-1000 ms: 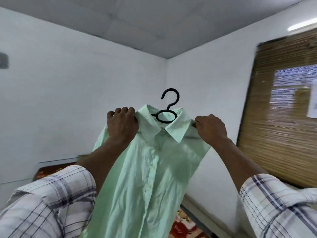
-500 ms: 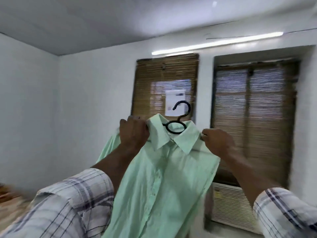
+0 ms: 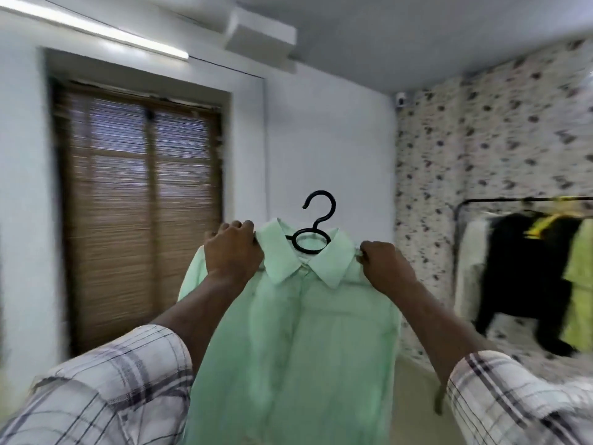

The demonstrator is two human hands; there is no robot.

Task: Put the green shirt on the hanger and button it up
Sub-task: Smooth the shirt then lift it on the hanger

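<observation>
**Pale green collared shirt [image 3: 298, 332] on a black hanger [image 3: 316, 228], held up by both shoulders**

The shirt hangs in the air in front of the person, roughly mid-frame, with its front facing the camera. The hanger's hook and the round loop beneath it rise out of the collar opening. The two collar points meet at the neck and the front lies closed down the middle, though the buttons are too blurred to make out.

The left hand [image 3: 232, 248] has its fingers curled over the top of the shirt's shoulder just beside the collar, gripping the cloth there. The right hand [image 3: 383, 263] is closed in a fist round the other shoulder, knuckles towards the collar. Both forearms reach up out of rolled white plaid sleeves [image 3: 106, 390].

Behind the shirt is a white wall with a brown slatted window blind [image 3: 141, 203] to the left under a lit tube light [image 3: 96, 30]. To the right, against floral-patterned wallpaper [image 3: 465, 139], a black clothes rail [image 3: 526, 200] carries a black garment [image 3: 519, 277] and a yellow-green one [image 3: 580, 284]
</observation>
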